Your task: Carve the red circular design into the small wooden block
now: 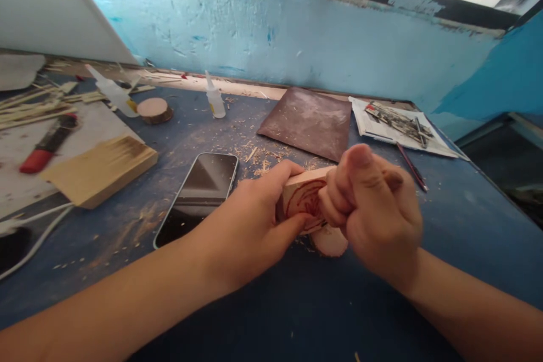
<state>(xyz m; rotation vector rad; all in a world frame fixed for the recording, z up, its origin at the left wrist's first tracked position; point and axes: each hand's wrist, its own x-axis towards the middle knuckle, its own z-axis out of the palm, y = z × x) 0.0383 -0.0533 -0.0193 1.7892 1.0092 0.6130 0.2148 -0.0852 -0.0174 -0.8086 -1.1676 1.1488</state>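
While left grip (258, 220) holds block (299, 198), long axis rising rightward, right grip (375, 212) clenches handle (393, 181).

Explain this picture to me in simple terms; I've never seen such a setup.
There is no machine here: a person works with two bare hands, and one camera worn on the head looks forward and down at them. The left hand holds a wooden block with red markings. The right hand, beside it, is closed around a mostly hidden tool; only a brown end shows. On the blue table lie a phone, a brown sheet, a thick board and wood shavings.
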